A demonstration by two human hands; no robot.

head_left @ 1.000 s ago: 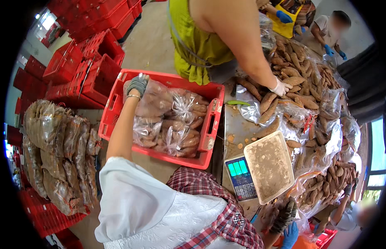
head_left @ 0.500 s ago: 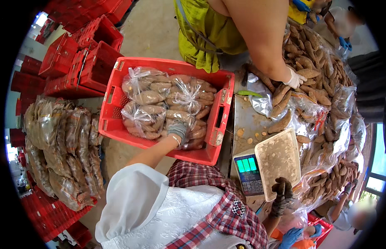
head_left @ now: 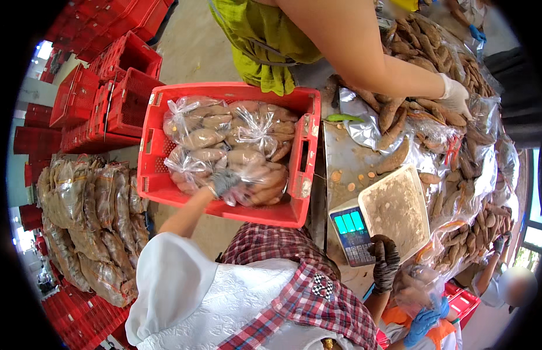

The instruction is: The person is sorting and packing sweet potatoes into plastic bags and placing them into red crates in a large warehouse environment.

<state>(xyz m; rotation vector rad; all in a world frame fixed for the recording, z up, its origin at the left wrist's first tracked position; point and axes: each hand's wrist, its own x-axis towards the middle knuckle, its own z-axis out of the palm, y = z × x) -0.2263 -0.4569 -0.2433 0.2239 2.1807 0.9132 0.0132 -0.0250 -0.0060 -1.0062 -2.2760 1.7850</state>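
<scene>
My left hand (head_left: 224,183), in a grey glove, reaches into a red plastic crate (head_left: 148,175). Its fingers lie against a clear bag of sweet potatoes (head_left: 262,185) in the crate's near right part; the fingertips are partly hidden. Several knotted bags, among them another bag (head_left: 195,137) at the far left, fill the crate. My right hand (head_left: 385,262), in a dirty dark glove, hovers by the near edge of a digital scale (head_left: 394,213). Its fingers are loosely bent and a little apart, with nothing visible in them. Soil covers the scale's bare pan, and its display is lit.
A co-worker's white-gloved hand (head_left: 454,96) reaches over a heap of sweet potatoes (head_left: 434,46) on the right-hand table. Below, blue-gloved hands (head_left: 425,321) hold a bag. Filled bags (head_left: 90,216) are stacked at left, with red crates (head_left: 131,105) beyond. A green pod-like thing (head_left: 344,118) lies on the table.
My left hand has shifted left and back along the bag, uncovering more of it. My right hand has moved slightly left and up. The co-worker's white-gloved hand has moved right across the heap.
</scene>
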